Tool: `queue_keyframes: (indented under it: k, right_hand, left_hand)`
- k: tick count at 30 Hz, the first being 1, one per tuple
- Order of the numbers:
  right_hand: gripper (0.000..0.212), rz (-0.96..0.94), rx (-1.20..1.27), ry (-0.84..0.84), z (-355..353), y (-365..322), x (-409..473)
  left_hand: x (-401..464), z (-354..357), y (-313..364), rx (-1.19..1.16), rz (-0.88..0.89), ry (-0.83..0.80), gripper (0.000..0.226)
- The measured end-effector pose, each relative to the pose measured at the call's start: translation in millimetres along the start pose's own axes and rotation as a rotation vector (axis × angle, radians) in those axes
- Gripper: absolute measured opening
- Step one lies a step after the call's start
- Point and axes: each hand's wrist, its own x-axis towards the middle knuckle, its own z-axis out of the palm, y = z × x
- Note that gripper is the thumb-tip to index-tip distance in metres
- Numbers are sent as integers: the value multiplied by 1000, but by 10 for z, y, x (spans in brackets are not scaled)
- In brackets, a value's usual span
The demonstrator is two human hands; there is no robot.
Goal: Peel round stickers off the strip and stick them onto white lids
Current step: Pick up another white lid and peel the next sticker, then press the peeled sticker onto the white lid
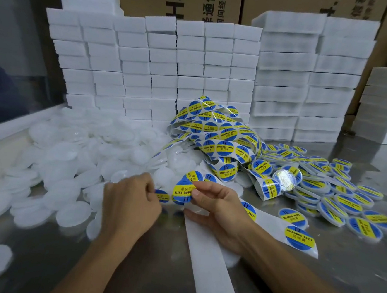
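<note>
The right hand (217, 210) pinched a sticker (183, 190) by its edge, yellow band running left-right, above the strip (206, 249) that trailed toward the viewer. The left hand (130, 201) curled its fingers; what they held was hidden.

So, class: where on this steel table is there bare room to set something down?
Bare steel table shows between the forearms, left of the backing strip, and at the near right beyond that strip. Crowded: plain white lids fill the left, tangled sticker strip the middle, labelled lids the right.
</note>
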Motion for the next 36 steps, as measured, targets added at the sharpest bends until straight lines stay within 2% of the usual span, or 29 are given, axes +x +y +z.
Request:
queue_keyframes:
  k: [2,4,6,8,14,19,21,24,26,29,31,33,35,36]
  right_hand:
    - [12,0,14,-7,-4,1,1]
    - [10,0,26,-18,-10,1,3]
    - [9,-3,28,-31,-15,-3,3]
    - [7,-5,32,-49,-19,-10,1]
    - [21,-37,28,-72,-49,-33,-5]
    - [21,-42,39,-62,-64,-44,5]
    - [21,-46,48,-58,-67,-39,8]
    - [20,-48,60,-59,-72,-35,12]
    - [21,-49,69,-61,-72,-40,10]
    - [21,-47,80,-56,-70,-50,5]
    - [20,-46,86,-57,-75,-51,7]
    - [18,-45,87,-64,-76,-54,11]
    - [14,-43,85,-64,-77,-62,11]
    - [11,-40,90,-58,-78,-70,10]
  left_hand:
    - [60,-40,-107,178,-105,-27,17]
    - [85,-48,-214,290,-197,-153,34]
    - [90,-28,-280,285,-236,-229,48]
    - [97,-6,-304,240,-258,-245,52]
    - [62,61,-276,338,-151,-301,19]
    - [54,62,-266,353,-62,-366,23]
    - [44,43,-248,360,-50,-338,13]
    - [58,-5,-198,346,-51,-264,11]
    - [78,-16,-164,246,-27,-137,7]
    - [53,-85,-83,-93,-35,96,18]
    - [26,-138,-30,-228,45,170,15]
    - [14,-136,35,-527,30,85,10]
    - [27,-116,141,-993,-215,-131,6]
    - [33,-86,171,-1127,-346,-241,6]
